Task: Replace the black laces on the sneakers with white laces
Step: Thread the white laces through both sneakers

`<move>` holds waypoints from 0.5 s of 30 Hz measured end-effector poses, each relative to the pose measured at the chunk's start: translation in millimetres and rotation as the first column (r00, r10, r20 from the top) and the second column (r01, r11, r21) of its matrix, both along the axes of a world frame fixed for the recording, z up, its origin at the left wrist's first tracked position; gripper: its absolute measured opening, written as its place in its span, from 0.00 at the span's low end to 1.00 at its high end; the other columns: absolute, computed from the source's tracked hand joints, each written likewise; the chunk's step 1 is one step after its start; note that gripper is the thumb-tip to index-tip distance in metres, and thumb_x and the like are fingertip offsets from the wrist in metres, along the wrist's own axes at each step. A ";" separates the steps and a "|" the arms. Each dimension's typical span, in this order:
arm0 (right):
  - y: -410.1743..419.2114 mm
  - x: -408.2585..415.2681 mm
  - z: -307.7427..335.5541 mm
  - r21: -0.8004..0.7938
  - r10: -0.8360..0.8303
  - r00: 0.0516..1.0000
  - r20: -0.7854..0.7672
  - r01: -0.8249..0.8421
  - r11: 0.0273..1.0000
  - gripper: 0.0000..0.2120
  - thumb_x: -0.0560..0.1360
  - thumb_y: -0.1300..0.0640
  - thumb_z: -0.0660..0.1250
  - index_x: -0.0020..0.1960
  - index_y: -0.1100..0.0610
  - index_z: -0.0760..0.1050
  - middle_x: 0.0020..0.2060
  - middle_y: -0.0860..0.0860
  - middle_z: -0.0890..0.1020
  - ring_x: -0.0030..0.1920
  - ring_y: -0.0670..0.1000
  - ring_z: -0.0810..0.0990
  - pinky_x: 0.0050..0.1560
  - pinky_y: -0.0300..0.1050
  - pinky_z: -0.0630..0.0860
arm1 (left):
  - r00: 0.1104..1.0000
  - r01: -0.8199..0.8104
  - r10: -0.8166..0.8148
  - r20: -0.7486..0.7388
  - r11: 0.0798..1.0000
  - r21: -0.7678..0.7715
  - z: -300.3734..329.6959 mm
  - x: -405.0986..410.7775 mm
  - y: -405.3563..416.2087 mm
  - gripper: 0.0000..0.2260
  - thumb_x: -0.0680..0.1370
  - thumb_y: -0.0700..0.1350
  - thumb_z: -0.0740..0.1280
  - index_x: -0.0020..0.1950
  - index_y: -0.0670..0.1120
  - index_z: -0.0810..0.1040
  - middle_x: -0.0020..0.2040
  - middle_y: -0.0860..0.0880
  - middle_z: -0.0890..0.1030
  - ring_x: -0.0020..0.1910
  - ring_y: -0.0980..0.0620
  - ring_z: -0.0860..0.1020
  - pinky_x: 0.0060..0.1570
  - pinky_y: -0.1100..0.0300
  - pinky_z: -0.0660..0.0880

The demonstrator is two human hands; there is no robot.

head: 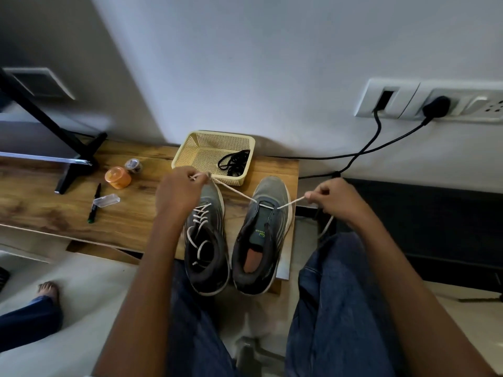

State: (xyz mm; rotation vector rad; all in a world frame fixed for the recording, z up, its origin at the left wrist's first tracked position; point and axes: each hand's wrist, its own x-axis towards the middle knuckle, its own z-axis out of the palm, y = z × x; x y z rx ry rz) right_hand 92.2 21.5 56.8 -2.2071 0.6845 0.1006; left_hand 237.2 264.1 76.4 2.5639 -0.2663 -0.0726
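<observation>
Two grey sneakers stand side by side on the wooden table [130, 221], toes pointing away from me. The left sneaker [206, 240] is laced with a white lace. The right sneaker [261, 235] has a white lace [236, 190] through only its front eyelets. My left hand [177, 191] pinches one end of that lace above the left sneaker's toe. My right hand [337, 200] pinches the other end off the table's right edge, and its tail hangs down. The lace runs taut between them. Black laces [235, 161] lie in the yellow basket [190, 148].
An orange jar [117, 177], a small tape roll [134, 165], a pen [94, 202] and a clear case [106, 200] lie left of the sneakers. A black stand [73, 164] sits at the far left. Black cables [364, 151] run from wall sockets. Another person's foot [48, 291] is at lower left.
</observation>
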 end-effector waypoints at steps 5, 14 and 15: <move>5.4 -5.3 59.1 0.042 0.023 0.992 0.122 -0.028 0.999 0.11 0.77 0.53 0.66 0.40 0.55 0.81 0.32 0.49 0.78 0.32 0.47 0.72 0.34 0.40 0.68 | 0.996 -0.004 0.016 0.086 0.990 -0.138 53.4 -5.7 5.0 0.09 0.78 0.53 0.65 0.43 0.53 0.84 0.43 0.48 0.81 0.46 0.47 0.77 0.42 0.57 0.66; 14.0 -15.2 143.2 -0.060 0.036 0.963 0.267 -0.021 0.998 0.12 0.79 0.53 0.64 0.43 0.56 0.82 0.28 0.48 0.73 0.30 0.47 0.71 0.37 0.42 0.71 | 0.970 0.099 -0.039 0.239 0.964 -0.246 138.7 -25.7 7.9 0.12 0.79 0.53 0.63 0.41 0.52 0.83 0.25 0.50 0.67 0.25 0.53 0.65 0.30 0.58 0.61; 14.6 -15.5 150.1 -0.076 0.037 0.963 0.268 -0.017 0.997 0.11 0.79 0.53 0.64 0.43 0.57 0.82 0.29 0.49 0.74 0.30 0.47 0.72 0.37 0.42 0.72 | 0.967 0.110 -0.042 0.251 0.958 -0.265 145.0 -27.4 6.8 0.12 0.79 0.53 0.63 0.42 0.52 0.83 0.25 0.50 0.67 0.24 0.53 0.64 0.30 0.58 0.61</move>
